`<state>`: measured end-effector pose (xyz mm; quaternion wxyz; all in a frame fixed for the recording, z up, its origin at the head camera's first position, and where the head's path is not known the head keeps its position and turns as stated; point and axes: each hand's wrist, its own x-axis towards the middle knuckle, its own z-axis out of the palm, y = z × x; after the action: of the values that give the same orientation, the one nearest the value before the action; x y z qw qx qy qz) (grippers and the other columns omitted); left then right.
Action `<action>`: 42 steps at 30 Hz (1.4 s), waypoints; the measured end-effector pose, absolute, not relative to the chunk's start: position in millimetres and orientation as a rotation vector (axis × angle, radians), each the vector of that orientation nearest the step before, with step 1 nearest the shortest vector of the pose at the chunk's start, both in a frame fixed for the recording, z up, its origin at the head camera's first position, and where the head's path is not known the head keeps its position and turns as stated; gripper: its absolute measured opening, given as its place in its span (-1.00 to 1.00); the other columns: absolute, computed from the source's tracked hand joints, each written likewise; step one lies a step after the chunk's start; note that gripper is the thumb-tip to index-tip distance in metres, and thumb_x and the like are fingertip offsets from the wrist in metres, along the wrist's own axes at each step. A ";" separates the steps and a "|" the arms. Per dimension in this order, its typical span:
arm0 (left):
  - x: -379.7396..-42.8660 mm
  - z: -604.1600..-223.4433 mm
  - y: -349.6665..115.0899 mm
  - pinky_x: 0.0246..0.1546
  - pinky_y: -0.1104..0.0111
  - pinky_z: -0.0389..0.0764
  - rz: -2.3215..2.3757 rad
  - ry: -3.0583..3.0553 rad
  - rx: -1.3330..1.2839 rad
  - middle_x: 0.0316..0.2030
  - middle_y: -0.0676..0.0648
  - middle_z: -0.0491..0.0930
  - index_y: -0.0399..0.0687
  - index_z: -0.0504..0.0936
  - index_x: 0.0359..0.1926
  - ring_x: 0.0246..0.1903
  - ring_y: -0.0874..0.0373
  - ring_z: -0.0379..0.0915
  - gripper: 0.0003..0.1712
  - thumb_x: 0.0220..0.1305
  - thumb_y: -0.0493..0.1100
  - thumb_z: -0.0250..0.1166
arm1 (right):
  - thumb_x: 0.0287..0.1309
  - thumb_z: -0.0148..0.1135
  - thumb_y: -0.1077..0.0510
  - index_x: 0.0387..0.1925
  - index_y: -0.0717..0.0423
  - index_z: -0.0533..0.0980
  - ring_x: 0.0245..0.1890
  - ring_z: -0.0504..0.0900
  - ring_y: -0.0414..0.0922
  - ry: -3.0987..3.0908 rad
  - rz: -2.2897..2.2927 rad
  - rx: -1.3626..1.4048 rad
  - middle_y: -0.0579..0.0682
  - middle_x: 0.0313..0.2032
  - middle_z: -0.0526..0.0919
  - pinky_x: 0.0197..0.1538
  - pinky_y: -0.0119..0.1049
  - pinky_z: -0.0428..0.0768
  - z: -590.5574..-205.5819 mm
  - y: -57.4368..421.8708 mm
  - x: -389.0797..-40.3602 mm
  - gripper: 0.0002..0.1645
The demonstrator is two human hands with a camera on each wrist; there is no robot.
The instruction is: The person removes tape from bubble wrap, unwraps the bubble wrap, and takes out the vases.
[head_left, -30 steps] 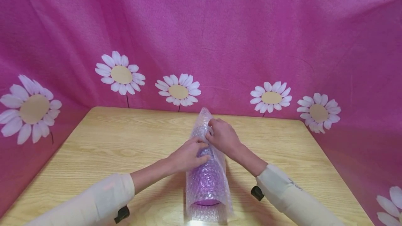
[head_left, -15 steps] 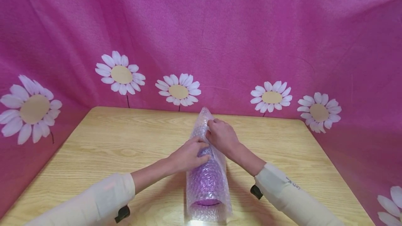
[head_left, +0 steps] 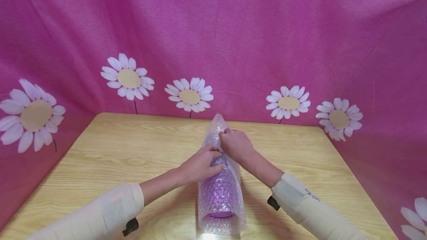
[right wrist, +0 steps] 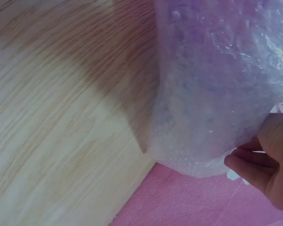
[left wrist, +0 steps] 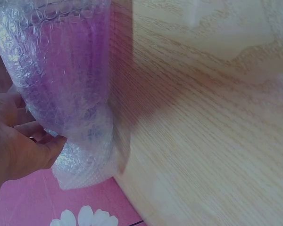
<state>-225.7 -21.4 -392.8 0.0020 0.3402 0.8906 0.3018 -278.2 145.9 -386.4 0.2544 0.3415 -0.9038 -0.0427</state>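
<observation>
A long purple object wrapped in clear bubble wrap [head_left: 221, 195] lies lengthwise down the middle of the table. The purple object's rounded end [head_left: 220, 215] shows at the near opening of the wrap; the layers blur its kind. My left hand [head_left: 198, 164] lies over the top of the roll, fingers bent onto the wrap and thumb on the nearer side. Just beyond it, my right hand [head_left: 237, 145] has its fingers curled at the upper part of the wrap. In the right wrist view its fingers [right wrist: 250, 172] pinch the film's edge. Some left fingertips are hidden in the head view.
The wooden table [head_left: 133, 140] meets a pink cloth backdrop [head_left: 240, 47] with printed daisies on several sides. The roll's narrow far end reaches the table's back edge. A small black piece [head_left: 130, 227] sits under the left sleeve, and another [head_left: 273, 203] under the right.
My right hand has shifted slightly toward me and its fingers have curled in tighter on the wrap. The left hand and the wrapped roll have stayed nearly still.
</observation>
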 end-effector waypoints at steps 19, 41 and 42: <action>-226.3 -393.6 -20.8 0.22 0.12 0.45 0.941 2.785 1.068 0.16 -0.28 0.51 -0.36 0.60 0.15 0.19 -0.08 0.41 -0.54 0.31 -0.16 0.29 | 0.05 0.31 0.30 -0.47 0.18 0.58 -0.56 0.59 -0.05 -2.279 -0.474 1.079 0.07 -0.55 0.57 -0.60 -0.21 0.61 -386.8 145.4 -277.5 -0.95; -225.8 -392.4 -21.2 0.23 0.13 0.45 0.957 2.776 1.035 0.11 -0.28 0.53 -0.39 0.59 0.15 0.18 -0.09 0.42 -0.53 0.33 -0.15 0.27 | 0.01 0.31 0.35 -0.57 0.16 0.47 -0.66 0.56 -0.01 -2.389 -0.028 0.966 0.04 -0.61 0.51 -0.62 -0.10 0.59 -390.4 154.7 -288.6 -0.82; -225.8 -392.3 -21.3 0.23 0.13 0.45 0.957 2.775 1.035 0.12 -0.28 0.53 -0.39 0.59 0.16 0.18 -0.09 0.42 -0.52 0.34 -0.14 0.27 | 0.00 0.31 0.35 -0.59 0.15 0.46 -0.67 0.54 -0.01 -2.405 0.013 0.955 0.03 -0.62 0.50 -0.61 -0.09 0.58 -390.6 155.2 -289.1 -0.80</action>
<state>-225.8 -21.3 -392.3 0.0144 0.3325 0.8915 0.3073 -289.1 155.2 -390.6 0.2732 0.3550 -0.8941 0.0047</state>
